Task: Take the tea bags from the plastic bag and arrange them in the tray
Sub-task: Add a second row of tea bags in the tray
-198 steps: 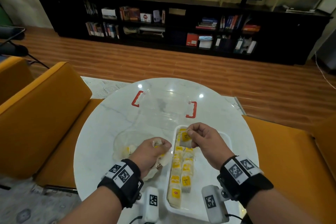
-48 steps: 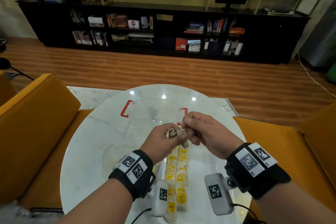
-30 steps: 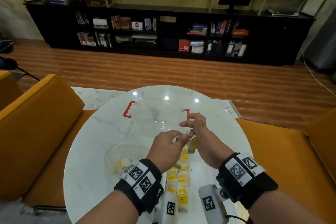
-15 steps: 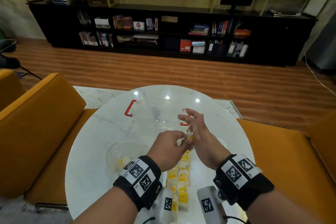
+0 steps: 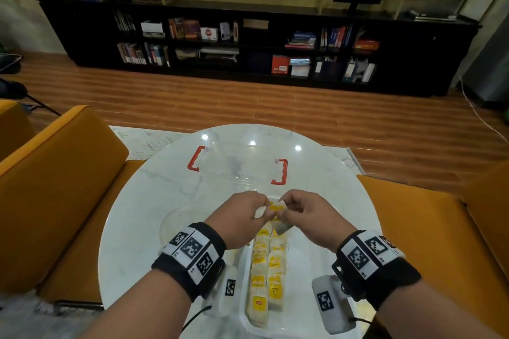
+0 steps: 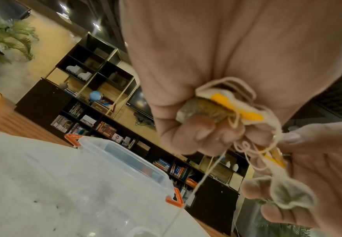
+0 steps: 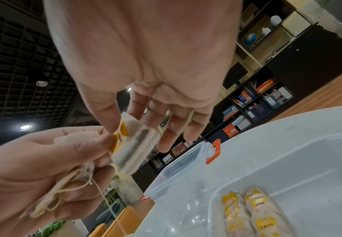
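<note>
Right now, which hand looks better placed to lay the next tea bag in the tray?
Probably the right hand: it pinches one tea bag above the tray, while the left hand holds tangled strings.

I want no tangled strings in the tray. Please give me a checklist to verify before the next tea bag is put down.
1. Left hand grips a tea bag: ok.
2. Right hand pinches a second tea bag: ok.
3. Strings of both bags apart: not ok, tangled.
4. Two rows in the white tray neat: ok.
5. Free space at the far end of the rows: cannot tell, hands cover it.
</note>
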Available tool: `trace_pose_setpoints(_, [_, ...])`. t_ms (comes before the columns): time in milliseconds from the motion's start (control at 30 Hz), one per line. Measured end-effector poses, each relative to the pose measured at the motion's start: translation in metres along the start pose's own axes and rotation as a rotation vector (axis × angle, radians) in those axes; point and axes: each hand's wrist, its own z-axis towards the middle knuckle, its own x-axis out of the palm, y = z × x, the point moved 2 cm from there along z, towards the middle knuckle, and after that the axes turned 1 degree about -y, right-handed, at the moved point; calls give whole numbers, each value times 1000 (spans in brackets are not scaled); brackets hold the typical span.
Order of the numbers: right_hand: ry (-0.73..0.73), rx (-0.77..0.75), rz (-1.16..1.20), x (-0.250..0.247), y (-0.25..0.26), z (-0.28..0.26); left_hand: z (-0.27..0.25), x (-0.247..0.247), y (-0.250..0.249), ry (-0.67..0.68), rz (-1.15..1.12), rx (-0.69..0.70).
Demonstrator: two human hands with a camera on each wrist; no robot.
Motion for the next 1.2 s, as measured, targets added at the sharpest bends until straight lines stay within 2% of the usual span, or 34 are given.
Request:
trace_pose_setpoints(133, [79, 88, -89, 5, -17, -4, -10, 13, 6, 68, 12, -22])
trace_pose_setpoints(233, [162, 196, -132, 17, -36, -15, -23, 28, 20, 127, -7, -98])
trace_pose_setpoints(367, [229, 294, -305, 33, -68, -28, -40, 49, 38, 218, -10, -190])
trace_pose_setpoints(733, [447, 414, -531, 68, -120, -40, -54, 58, 50, 245, -22, -226])
trace_pose_setpoints(867, [445, 436, -537, 77, -126, -41, -57, 55, 51, 226, -22, -223])
trace_pose_setpoints(1200, [315, 465, -505, 89, -131, -33, -66, 54, 55, 204, -37, -222])
